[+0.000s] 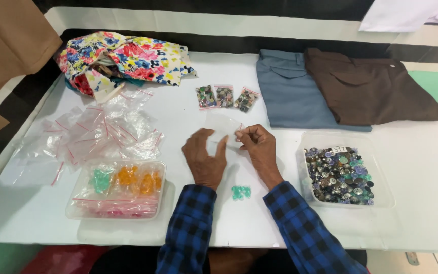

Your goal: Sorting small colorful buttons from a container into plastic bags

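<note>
Over the middle of the white table (422, 152), my left hand (205, 158) and my right hand (258, 148) together hold a small clear zip bag (222, 125). Each hand pinches one side of it. A little pile of green buttons (241, 192) lies on the table between my wrists. Three filled small bags of dark buttons (226, 97) sit in a row just beyond my hands.
A clear tub of mixed buttons (339, 175) stands at the right. At the left, a clear tray (117, 189) holds bagged green, orange and pink buttons, with loose empty zip bags (95, 133) behind it. Floral cloth (122, 60), blue trousers (292, 91) and brown trousers (368, 86) lie at the back.
</note>
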